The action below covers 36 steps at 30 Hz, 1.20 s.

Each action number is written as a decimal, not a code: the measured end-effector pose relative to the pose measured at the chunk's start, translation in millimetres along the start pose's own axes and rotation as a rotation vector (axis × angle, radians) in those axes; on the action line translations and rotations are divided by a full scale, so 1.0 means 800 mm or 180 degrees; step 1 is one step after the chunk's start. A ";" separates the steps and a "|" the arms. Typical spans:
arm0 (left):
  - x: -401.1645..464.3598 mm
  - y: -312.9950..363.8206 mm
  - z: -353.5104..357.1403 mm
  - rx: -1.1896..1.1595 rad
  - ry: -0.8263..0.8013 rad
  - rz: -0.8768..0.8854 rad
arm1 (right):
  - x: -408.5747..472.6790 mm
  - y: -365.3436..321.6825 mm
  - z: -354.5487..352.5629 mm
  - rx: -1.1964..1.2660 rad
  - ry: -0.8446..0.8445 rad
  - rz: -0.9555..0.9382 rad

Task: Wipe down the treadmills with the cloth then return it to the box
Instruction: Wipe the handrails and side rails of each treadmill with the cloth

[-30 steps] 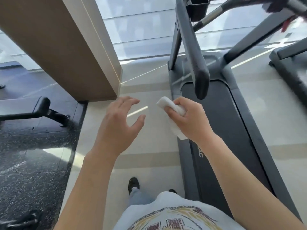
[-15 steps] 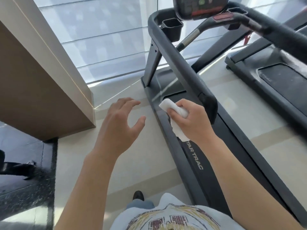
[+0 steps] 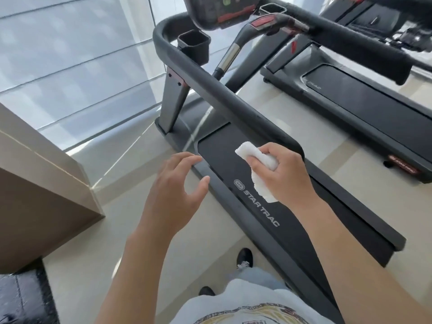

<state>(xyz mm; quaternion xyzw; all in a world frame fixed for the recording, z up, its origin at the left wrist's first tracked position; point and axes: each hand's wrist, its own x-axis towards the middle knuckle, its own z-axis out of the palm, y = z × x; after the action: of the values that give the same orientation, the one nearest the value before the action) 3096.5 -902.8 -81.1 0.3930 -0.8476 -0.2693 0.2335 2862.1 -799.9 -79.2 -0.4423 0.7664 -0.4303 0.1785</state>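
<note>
1. Two hands up in front of the chest, both over the near treadmill (image 3: 275,220). Right hand (image 3: 284,175) grips the white cloth (image 3: 258,168), fingers and thumb curled round it, one folded corner poking out far-left, a tail hanging below the palm.
2. Cloth is bunched into a pad, likely so it wipes with a firm face and doesn't flap; it hangs in the air just near of the end of the left handrail (image 3: 233,99), not visibly touching rail or belt.
3. Left hand (image 3: 174,187) holds nothing, fingers spread and loosely bent, thumb out. It hovers over the treadmill's left edge; probably kept free for balance or to brace on the frame.
4. Person stands at the treadmill's near-left side, shoe (image 3: 244,258) on the pale floor (image 3: 187,249) beside the deck. That stance puts the rail and console (image 3: 222,11) within the right arm's reach.
5. Second treadmill (image 3: 364,97) sits to the right, well apart from the hands.
6. Judgement: wiping step looks about to start on the left rail end; no wiping contact seen.
7. Box for returning the cloth is not in view. Tan column (image 3: 42,190) at left; window glass (image 3: 70,66) far left.
</note>
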 end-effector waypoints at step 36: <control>0.408 -0.055 0.116 0.0247 -0.0935 0.1662 | 0.208 0.090 0.045 -0.2540 0.1448 -0.0147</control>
<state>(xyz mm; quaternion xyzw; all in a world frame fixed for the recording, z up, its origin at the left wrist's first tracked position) 2874.1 -1159.9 -118.7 0.1273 -0.9544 -0.2216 0.1545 2757.1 -939.4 -140.4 -0.3877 0.8818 -0.1916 -0.1881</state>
